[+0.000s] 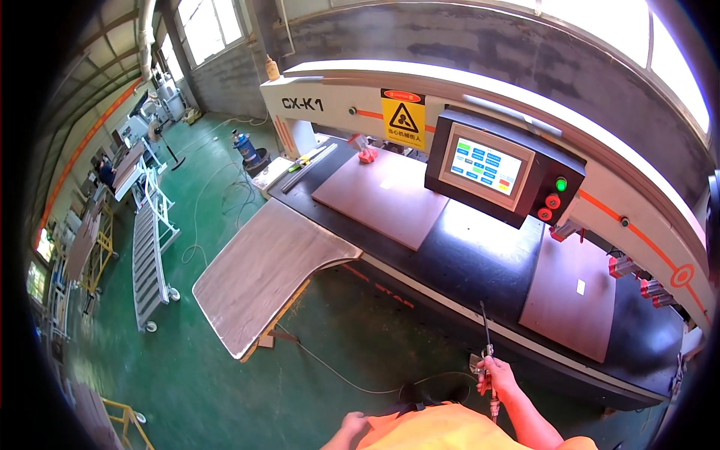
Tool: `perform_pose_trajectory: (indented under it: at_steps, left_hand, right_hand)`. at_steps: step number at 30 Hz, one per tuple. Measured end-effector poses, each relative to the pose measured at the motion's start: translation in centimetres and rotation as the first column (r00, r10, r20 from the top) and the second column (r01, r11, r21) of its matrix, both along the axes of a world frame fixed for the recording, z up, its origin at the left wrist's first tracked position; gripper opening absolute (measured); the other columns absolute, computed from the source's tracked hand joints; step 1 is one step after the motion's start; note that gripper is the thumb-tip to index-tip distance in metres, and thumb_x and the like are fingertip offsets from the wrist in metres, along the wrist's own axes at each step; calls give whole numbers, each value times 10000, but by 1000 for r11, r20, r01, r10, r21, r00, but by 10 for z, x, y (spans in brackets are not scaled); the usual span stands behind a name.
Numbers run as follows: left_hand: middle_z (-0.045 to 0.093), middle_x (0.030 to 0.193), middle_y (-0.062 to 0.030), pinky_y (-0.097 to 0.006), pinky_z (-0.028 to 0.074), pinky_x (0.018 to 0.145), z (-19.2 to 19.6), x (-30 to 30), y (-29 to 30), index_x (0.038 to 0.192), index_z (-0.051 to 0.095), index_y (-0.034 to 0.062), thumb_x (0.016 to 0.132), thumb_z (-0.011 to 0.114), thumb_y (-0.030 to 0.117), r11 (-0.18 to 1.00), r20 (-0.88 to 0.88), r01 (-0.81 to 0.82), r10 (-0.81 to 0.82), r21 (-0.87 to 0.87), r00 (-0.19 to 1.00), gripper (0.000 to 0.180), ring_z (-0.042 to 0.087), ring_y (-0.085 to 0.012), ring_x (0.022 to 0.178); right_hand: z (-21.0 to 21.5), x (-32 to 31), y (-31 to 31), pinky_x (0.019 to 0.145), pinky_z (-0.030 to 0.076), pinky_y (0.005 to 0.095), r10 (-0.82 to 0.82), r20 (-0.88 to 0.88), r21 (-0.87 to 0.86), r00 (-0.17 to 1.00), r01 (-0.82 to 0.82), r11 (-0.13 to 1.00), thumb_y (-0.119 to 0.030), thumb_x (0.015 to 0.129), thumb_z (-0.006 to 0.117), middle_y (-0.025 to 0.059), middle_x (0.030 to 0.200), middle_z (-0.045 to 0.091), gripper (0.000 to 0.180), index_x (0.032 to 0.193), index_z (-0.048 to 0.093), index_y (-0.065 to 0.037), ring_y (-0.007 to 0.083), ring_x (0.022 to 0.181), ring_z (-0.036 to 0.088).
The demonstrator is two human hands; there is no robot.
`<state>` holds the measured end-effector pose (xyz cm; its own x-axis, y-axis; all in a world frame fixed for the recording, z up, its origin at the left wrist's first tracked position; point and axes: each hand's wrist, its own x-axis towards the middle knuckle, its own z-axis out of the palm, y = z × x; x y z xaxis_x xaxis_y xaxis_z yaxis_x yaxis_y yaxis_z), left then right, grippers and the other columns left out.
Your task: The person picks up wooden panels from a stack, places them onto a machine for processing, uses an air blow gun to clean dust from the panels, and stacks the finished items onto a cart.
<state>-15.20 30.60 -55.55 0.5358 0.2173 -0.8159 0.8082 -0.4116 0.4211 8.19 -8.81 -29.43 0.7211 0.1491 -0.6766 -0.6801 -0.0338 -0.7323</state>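
My right hand [495, 375] is wrapped round an air blow gun [489, 349]. Its long thin nozzle [484, 319] points up and away, the tip over the front edge of a machine's black bed [480, 244]. Low in the view, beside my orange clothing, hangs my left hand [354, 424]; its fingers are mostly hidden, and I see nothing in it. Two flat brown panels lie on the bed: one panel [382, 196] left of the control screen, another panel [574, 296] to the right, nearer my right hand. Each bears a small white label.
A control box with a lit screen [484, 166] and buttons juts from the machine's white beam [337, 101]. A worn board [270, 262] on a support stands at the bed's front left. A hose [337, 382] trails over the green floor. Roller conveyor [148, 259] stands left.
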Motion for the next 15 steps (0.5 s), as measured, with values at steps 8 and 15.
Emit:
perform_pose_trajectory:
  at_steps: [8, 15]
  left_hand:
    - [714, 1023, -168, -344, 528, 843, 0, 57, 32, 1189, 642, -13, 824, 670, 287, 982, 169, -182, 173, 40, 970, 473, 695, -260, 917]
    - [701, 842, -93, -275, 532, 634, 38, 104, 0, 1170, 656, -15, 825, 669, 223, 969, 233, -225, 244, -105, 941, 419, 655, -120, 686]
  right_hand:
    - [-3, 23, -26, 451, 510, 339, -126, 58, 12, 990, 126, 992, -368, 1013, 460, 78, 670, 584, 357, 993, 557, -25, 214, 498, 588]
    - [60, 95, -150, 416, 482, 350, -573, 296, 167, 764, 549, 819, -459, 975, 517, 46, 627, 565, 380, 969, 541, -80, 201, 477, 583]
